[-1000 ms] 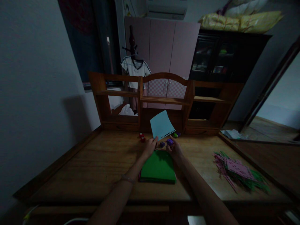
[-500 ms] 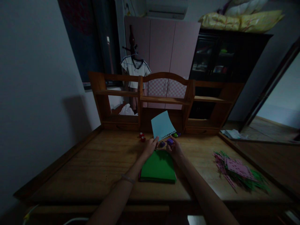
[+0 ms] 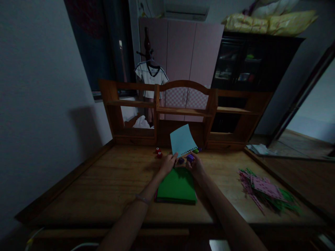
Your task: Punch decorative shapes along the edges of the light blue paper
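1. The left hand [image 3: 167, 163] pinches the lower corner of a light blue sheet [image 3: 182, 140], holding it upright above the desk [image 3: 104, 181].
2. The right hand [image 3: 195, 165] grips a small purple punch [image 3: 190, 158] at the sheet's dotted bottom edge.
3. A green paper stack [image 3: 177, 186] lies just below both hands.
4. Red punches [image 3: 158, 152] sit to the left; punched scraps [image 3: 264, 193] lie well apart on the right.
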{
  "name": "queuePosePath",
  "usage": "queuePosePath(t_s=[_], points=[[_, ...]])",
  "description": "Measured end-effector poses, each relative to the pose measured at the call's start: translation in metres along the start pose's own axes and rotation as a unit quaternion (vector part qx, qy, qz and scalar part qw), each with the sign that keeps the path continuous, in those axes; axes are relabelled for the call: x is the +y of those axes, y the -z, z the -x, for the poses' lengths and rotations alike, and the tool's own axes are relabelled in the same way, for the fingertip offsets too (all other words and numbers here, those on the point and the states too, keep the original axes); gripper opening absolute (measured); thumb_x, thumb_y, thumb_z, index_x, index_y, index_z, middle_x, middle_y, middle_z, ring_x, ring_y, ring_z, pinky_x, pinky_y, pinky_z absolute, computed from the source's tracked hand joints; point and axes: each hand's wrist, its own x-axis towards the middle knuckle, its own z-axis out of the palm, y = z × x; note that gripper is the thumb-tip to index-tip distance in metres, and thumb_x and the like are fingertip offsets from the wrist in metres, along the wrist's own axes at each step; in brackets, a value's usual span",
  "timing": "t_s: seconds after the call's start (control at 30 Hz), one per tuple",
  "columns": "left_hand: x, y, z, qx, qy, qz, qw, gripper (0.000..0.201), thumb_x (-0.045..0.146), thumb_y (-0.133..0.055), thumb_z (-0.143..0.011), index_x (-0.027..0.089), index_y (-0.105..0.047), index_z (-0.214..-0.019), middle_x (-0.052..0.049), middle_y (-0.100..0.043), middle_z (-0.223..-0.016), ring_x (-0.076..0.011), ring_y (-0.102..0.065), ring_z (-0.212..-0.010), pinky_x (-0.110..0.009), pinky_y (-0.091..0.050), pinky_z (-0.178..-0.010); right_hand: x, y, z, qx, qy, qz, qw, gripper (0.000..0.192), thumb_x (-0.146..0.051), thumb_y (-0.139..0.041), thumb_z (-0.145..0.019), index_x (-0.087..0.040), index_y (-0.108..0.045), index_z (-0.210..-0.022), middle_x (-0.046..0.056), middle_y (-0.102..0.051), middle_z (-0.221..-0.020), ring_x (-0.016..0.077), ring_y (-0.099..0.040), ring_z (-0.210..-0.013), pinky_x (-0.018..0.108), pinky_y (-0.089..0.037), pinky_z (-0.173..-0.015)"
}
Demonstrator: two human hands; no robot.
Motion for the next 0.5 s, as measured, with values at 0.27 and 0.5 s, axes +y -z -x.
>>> queuePosePath(t_s=[0.27, 0.5], points=[[-0.0049, -0.0017, -0.0021, 0.005, -0.001, 0.022, 1.000, 0.056, 0.062, -0.035, -0.081, 0.014, -0.055, -0.060, -0.003, -0.057, -0.055, -0.0154, -0.053, -0.054, -0.024, -0.035, -0.052, 0.0027, 0.0083, -0.0060, -0.007, -0.023, -0.010, 1.000, 0.035, -0.050, -0.055, -0.077, -0.016, -0.059, -0.071, -0.003, -0.046, -0.042, 0.0069, -0.037, -0.032, 0.018, -0.030, -0.034], [-0.0065, -0.0031, -0.0025, 0.019, 0.006, 0.054, 0.998, 0.054, 0.062, -0.035, -0.082, 0.014, -0.054, -0.064, -0.002, -0.055, -0.054, -0.0143, -0.054, -0.049, -0.023, -0.038, -0.049, -0.0026, 0.0016, 0.0012, 0.001, 0.006, -0.023, 1.000, 0.027, -0.041, -0.059, -0.076, -0.015, -0.062, -0.081, 0.005, -0.061, -0.064, 0.0091, -0.050, -0.044, 0.019, -0.043, -0.041]])
